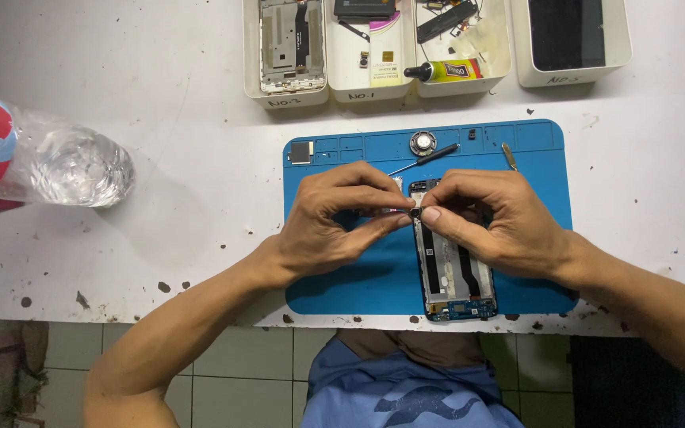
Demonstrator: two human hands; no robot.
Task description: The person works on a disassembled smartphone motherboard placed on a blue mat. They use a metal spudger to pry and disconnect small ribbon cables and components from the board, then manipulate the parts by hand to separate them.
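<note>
Opened smartphone frame with bare circuit boards [455,277] lies on the blue silicone work mat [358,285], which sits on the stained white tabletop [160,238]. Far left lies a clear plastic bottle with a red label [41,162]. The left hand [334,226] and the right hand [501,226] meet at the frame's top end, fingertips pinching one small dark round part [415,212] between them. Behind stand white plastic parts trays [438,47].
</note>
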